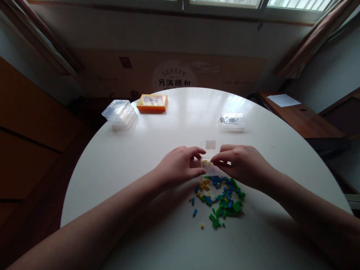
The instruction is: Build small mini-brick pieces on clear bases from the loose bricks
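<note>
A small clear plastic box (pixel 215 170) with its lid (pixel 210 144) raised stands on the table between my hands. Small yellow pieces (pixel 206 162) lie inside it. My left hand (pixel 184 163) curves round the box's left side, thumb and fingers resting at its edge. Over the box's right part, my right hand (pixel 239 159) has thumb and forefinger pinched together; whatever is between the tips is too small to make out. Just in front of the box spreads a loose pile of small building bricks, with green bricks (pixel 237 206), blue bricks (pixel 216 181) and yellow bricks (pixel 204 184).
On the round white table (pixel 126 153), an orange case (pixel 152 103) and stacked clear containers (pixel 120 113) stand at the back left. Another clear box (pixel 232 121) sits at the back right. Beyond the table's right edge is a wooden desk (pixel 306 122) with papers (pixel 283 100).
</note>
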Available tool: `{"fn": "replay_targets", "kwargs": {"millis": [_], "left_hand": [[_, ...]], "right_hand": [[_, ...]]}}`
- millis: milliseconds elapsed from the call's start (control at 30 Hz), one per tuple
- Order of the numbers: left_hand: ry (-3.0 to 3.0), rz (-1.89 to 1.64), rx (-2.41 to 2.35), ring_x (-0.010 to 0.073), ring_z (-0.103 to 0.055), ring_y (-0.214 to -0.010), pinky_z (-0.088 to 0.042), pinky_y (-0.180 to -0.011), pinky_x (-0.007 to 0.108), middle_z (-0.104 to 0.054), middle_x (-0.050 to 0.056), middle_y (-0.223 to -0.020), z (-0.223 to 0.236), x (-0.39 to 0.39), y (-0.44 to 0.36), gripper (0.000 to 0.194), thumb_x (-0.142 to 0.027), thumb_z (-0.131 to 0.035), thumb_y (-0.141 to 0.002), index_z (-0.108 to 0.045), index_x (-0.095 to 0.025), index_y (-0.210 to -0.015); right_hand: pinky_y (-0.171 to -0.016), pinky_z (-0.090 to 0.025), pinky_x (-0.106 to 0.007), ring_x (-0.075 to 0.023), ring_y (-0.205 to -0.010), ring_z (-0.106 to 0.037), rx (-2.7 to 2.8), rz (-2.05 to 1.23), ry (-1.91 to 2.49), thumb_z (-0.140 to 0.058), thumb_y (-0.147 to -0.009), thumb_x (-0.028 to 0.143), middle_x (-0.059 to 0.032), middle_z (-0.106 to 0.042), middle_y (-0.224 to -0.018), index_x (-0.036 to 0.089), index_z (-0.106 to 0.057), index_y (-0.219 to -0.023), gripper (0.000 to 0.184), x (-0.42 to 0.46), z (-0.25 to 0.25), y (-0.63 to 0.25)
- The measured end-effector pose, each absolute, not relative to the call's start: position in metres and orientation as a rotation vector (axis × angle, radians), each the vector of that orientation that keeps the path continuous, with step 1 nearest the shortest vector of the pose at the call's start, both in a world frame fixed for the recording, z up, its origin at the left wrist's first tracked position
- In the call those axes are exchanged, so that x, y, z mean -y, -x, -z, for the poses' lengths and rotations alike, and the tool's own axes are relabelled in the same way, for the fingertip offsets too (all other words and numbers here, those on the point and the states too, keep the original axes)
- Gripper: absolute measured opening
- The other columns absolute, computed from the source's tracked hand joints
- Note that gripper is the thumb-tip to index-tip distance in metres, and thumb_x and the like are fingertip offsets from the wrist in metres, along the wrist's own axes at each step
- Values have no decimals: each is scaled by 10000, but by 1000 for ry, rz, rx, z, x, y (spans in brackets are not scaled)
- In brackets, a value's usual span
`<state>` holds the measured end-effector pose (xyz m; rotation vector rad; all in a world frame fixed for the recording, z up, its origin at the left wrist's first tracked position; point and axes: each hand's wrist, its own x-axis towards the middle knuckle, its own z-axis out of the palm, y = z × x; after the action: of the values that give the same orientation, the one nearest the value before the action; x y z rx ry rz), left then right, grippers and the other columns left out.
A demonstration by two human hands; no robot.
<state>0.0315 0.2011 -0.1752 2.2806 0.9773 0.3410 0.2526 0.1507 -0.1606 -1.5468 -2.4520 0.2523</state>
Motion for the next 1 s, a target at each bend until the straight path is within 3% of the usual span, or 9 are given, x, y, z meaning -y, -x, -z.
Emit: {"fn": "replay_targets", "kwargs": {"millis": [367, 1000], "left_hand": [[-2291, -354, -984, 236, -661, -978, -513, -850, 353, -736, 27, -1044, 176, -201, -33, 445, -352, -747, -754, -663, -241, -1176], [-2288, -348, -984, 226, -657, -957, -496, -837, 342, -733, 20, -1038, 175, -202, -33, 438, -352, -740, -758, -662, -236, -1173]], "right_hand": [[-580, -335, -222, -102, -665, -590, 2444, -238, 1548, -618, -868, 217, 3, -695, -826, 258, -773, -891, 162, -152, 172, -245], [-599, -351, -226, -96, -664, -585, 2412, -239, 1496, -620, -857, 225, 21, -699, -873, 273, -765, -926, 168, -151, 173, -246]]}}
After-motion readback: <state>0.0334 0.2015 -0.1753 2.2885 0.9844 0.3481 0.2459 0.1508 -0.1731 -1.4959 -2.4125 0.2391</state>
